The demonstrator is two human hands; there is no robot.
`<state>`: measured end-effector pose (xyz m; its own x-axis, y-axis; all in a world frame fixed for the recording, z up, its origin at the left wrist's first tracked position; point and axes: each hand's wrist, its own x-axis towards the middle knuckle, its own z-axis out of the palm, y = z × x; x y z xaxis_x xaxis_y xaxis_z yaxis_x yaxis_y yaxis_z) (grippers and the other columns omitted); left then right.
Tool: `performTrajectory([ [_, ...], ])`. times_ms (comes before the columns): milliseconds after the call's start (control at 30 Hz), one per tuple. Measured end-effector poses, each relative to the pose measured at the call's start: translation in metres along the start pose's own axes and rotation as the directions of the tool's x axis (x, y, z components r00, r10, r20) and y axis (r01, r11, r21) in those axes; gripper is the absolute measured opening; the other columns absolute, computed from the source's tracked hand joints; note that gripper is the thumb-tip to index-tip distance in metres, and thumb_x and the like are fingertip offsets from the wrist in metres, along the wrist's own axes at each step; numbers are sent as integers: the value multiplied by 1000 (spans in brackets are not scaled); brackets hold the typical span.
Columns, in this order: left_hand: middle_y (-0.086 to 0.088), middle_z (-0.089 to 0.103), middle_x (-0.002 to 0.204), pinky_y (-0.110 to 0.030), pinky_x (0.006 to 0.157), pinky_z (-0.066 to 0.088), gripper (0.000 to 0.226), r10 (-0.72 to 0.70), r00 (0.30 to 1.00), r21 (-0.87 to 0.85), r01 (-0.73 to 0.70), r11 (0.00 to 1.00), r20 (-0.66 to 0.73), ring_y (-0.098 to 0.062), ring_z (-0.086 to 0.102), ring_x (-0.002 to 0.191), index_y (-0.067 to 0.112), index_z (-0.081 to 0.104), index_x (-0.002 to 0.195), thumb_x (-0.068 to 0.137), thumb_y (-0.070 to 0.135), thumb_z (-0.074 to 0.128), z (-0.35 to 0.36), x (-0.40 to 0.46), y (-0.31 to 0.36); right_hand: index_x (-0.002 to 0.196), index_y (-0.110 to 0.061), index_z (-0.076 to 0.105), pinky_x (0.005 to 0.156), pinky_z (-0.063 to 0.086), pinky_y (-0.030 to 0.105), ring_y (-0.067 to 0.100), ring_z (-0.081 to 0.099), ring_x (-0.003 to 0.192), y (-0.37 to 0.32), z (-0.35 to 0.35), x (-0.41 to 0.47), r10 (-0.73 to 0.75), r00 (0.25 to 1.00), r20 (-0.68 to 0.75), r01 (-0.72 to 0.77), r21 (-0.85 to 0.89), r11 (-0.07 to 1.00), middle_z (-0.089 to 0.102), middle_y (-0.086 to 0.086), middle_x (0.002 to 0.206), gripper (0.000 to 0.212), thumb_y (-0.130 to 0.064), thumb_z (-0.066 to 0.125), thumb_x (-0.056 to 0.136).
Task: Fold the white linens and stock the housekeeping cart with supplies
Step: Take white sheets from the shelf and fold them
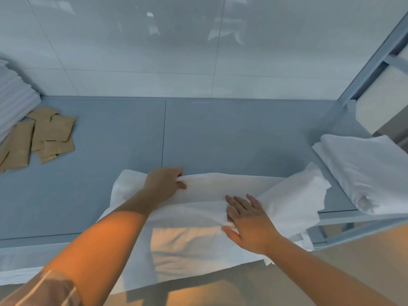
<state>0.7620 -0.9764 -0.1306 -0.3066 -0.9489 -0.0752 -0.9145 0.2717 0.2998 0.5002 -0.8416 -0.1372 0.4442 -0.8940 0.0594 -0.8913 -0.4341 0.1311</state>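
left hand [164,184] reaches forward, fingers curled in a pinch; right hand [247,221] lies flat, fingers straight and spread, both forearms bare.

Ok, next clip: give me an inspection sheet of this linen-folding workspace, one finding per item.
Surface: blue-grey table, seam line left of centre.
Job's things: white linen spread at the near edge, part hanging over it; folded white linen at right.
Clutter: brown paper packets at left, beside a stack of white linens.
Grippers: left hand pinches a fold of the linen; right hand lies flat on it, fingers straight.
Cables: nothing seen.
Surroundings: glossy white wall panels behind; blue metal shelf frame at right.
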Motion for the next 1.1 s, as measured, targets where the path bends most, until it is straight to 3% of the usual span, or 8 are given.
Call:
performTrajectory([
  [133,-3,65,103,-33,71,39,28,116,989,141,-103,985,-88,-28,60,98,21,61,100,95,46,48,-11,-7,9,110,-18,59,116,17,46,20,27,143,2,-8,21,135,985,110,-156,207,966,27,3,157,47,-52,29,98],
  [267,-1,65,101,-32,68,38,32,188,968,154,-163,975,-166,-28,62,93,22,62,107,97,46,43,-20,-21,9,145,-24,31,115,10,51,15,3,148,34,-14,64,300,939,170,-337,263,904,-1,-3,162,59,-47,49,94],
  [400,-2,68,93,-34,66,45,31,208,946,123,-182,976,-249,-31,64,84,19,65,104,98,42,45,-32,-36,5,149,-32,22,111,19,55,23,30,140,68,-28,103,298,828,474,-407,144,902,36,1,150,91,-38,75,76],
  [500,-4,68,83,-32,58,42,23,222,919,107,-197,975,-326,-33,64,71,15,68,94,93,35,58,-45,-45,-1,118,-21,59,92,43,36,27,55,116,80,-30,115,243,850,468,-348,152,925,62,6,121,43,-33,73,79],
  [600,-7,63,78,-31,55,41,14,255,883,92,-238,967,-395,-32,62,67,11,69,85,85,25,70,-64,-44,-16,99,-19,60,75,40,32,27,58,104,78,-33,118,241,934,263,-286,152,946,64,5,105,21,-38,59,91],
  [767,-2,57,82,-35,63,39,22,79,996,-13,-79,997,-45,-29,54,77,15,51,87,96,35,51,-81,-34,-43,93,-21,53,59,35,31,28,59,84,63,-52,118,189,980,58,-192,58,980,62,0,88,7,-16,52,89],
  [1000,13,58,71,-21,51,36,23,-14,911,-88,55,995,413,-5,54,61,27,57,80,75,36,77,-109,-24,-43,95,-18,54,55,30,30,29,57,77,60,-67,107,158,987,-42,-154,68,986,57,1,84,15,-9,51,84],
  [1100,10,59,61,-25,53,39,23,-3,935,-66,28,997,356,-10,56,58,22,59,67,73,35,77,-113,-26,-42,96,-17,54,58,30,31,29,57,79,67,-75,103,125,991,-41,-122,83,989,57,1,85,8,-21,54,89],
])
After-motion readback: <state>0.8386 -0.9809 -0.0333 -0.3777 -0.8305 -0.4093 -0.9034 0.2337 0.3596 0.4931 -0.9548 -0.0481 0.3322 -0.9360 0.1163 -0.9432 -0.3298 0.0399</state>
